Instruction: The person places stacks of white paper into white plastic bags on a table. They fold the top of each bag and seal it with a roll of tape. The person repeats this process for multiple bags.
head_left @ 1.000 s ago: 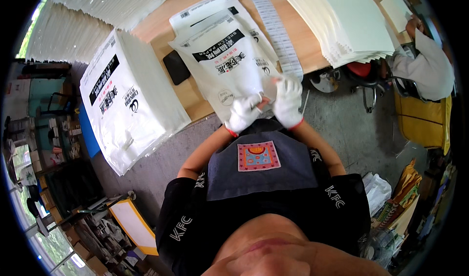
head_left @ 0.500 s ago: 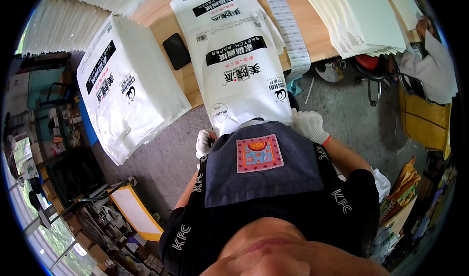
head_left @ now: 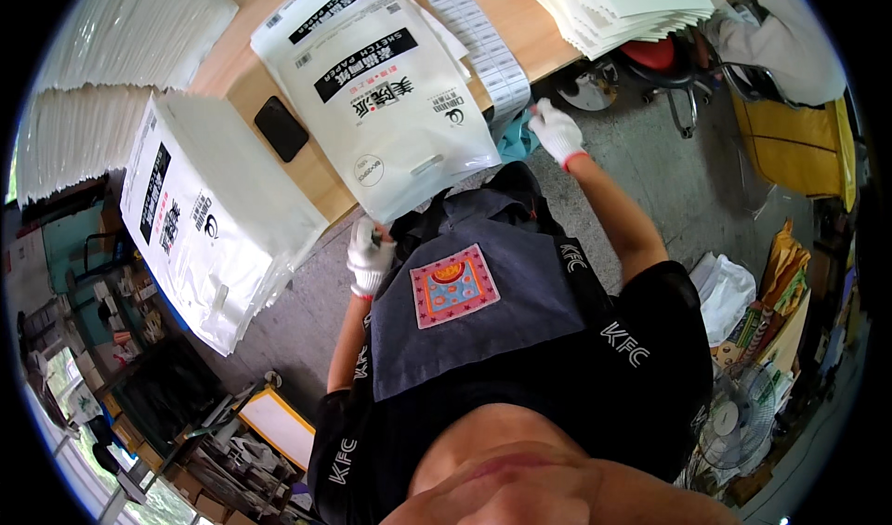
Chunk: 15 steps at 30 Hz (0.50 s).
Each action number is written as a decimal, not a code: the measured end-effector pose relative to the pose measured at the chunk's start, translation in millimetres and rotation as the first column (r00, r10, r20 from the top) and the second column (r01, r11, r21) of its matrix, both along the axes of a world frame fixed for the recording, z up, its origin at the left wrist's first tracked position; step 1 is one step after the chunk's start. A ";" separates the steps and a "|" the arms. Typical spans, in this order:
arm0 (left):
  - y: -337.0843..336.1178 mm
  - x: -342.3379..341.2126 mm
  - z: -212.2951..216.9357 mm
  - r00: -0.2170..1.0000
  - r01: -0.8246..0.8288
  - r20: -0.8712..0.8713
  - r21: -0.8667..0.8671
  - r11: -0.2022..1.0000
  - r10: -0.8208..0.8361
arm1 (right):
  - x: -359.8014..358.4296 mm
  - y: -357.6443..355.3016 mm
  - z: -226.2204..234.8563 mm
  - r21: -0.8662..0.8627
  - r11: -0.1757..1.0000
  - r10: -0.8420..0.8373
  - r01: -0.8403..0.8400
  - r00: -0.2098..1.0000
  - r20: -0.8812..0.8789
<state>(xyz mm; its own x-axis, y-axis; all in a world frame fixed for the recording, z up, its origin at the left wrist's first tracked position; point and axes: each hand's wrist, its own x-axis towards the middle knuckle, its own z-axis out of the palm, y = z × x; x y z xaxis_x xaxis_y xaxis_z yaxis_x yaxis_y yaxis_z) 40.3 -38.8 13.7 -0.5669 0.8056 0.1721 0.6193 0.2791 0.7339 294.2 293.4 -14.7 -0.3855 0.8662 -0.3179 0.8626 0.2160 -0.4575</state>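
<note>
Both my hands wear white gloves. My left hand (head_left: 370,257) is curled into a fist just below the table edge, beside my grey apron (head_left: 465,311) and under the overhanging lower edge of a white printed plastic bag (head_left: 395,107). A small dark spot shows at the fist; I cannot tell what it is. My right hand (head_left: 557,130) reaches to the table edge at the hanging end of a long strip of white labels (head_left: 478,37), over something teal (head_left: 514,139). Its grip is not visible.
The wooden table (head_left: 321,177) carries a black phone (head_left: 282,127), a second printed bag, and stacked cream sheets (head_left: 613,0). A thick pile of white bags (head_left: 209,214) stands at the left. Another person's sleeve (head_left: 785,37), a red stool (head_left: 650,56), a yellow bag (head_left: 790,144), and a fan (head_left: 725,423) are at the right.
Both hands left the bag's lower edge. My left hand dropped below the table edge by the apron; my right hand swung out right to the end of the label strip.
</note>
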 end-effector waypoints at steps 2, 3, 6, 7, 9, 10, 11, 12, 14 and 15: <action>43.8 4.2 9.7 0.995 0.099 -0.035 0.043 0.994 -0.097 | -7.0 19.4 -40.1 -0.015 1.000 -0.015 0.016 0.999 0.046; 63.3 8.9 8.7 0.991 0.130 -0.003 0.042 0.991 -0.130 | -9.7 17.7 -52.3 0.000 1.000 0.026 -0.026 0.996 -0.088; 131.4 30.4 22.6 0.876 0.261 0.434 -0.062 0.963 -0.210 | 5.2 24.4 -97.2 -0.334 0.939 -0.119 -0.076 0.842 -0.526; 145.3 36.6 22.5 0.803 0.269 0.573 -0.102 0.958 -0.164 | 6.2 15.6 -84.0 -0.304 0.948 -0.105 -0.096 0.806 -0.583; 177.3 54.0 36.3 0.586 0.255 0.808 -0.114 0.960 -0.060 | 13.4 -1.6 -32.3 -0.270 0.959 -0.114 -0.090 0.747 -0.655; 189.4 59.4 33.7 0.424 0.252 0.906 -0.092 0.963 -0.025 | 15.8 -11.6 4.8 -0.270 0.959 -0.127 -0.083 0.727 -0.675; 202.5 65.4 31.2 0.250 0.244 0.968 -0.085 0.966 0.022 | 20.1 -17.7 31.6 -0.270 0.960 -0.143 -0.072 0.705 -0.695; 213.9 65.0 16.3 0.059 0.268 0.996 -0.081 0.960 0.068 | 23.1 -21.4 45.0 -0.211 0.972 -0.086 -0.107 0.670 -0.738; 224.3 74.0 10.3 -0.010 0.284 0.994 -0.104 0.953 0.111 | 24.6 -24.4 62.7 -0.083 0.981 0.038 -0.177 0.589 -0.807; 230.6 81.7 22.4 0.054 0.284 0.991 -0.130 0.950 0.119 | 25.8 -21.4 72.9 0.162 0.973 0.231 -0.165 0.681 -0.695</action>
